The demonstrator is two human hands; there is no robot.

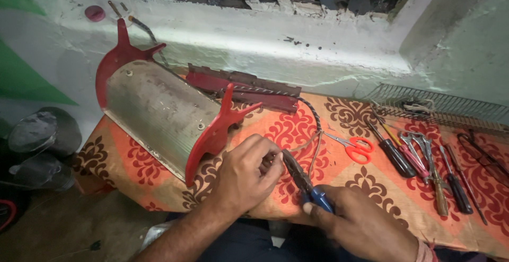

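At the near edge of the bench point(159, 188), draped in an orange cloth with dark red motifs, both hands meet. Left hand point(246, 174) is closed around the end of a braided dark flex point(313, 114); right hand point(360, 222) is clamped on blue-handled steel pliers point(303, 180), whose long axis runs up-left toward the left hand, nose just beside its fingers. Upper left, close by, lies a curved ribbed metal reflector with red end plates point(159, 113); to the right lie red-handled scissors point(356, 148) and screwdrivers point(395, 156).
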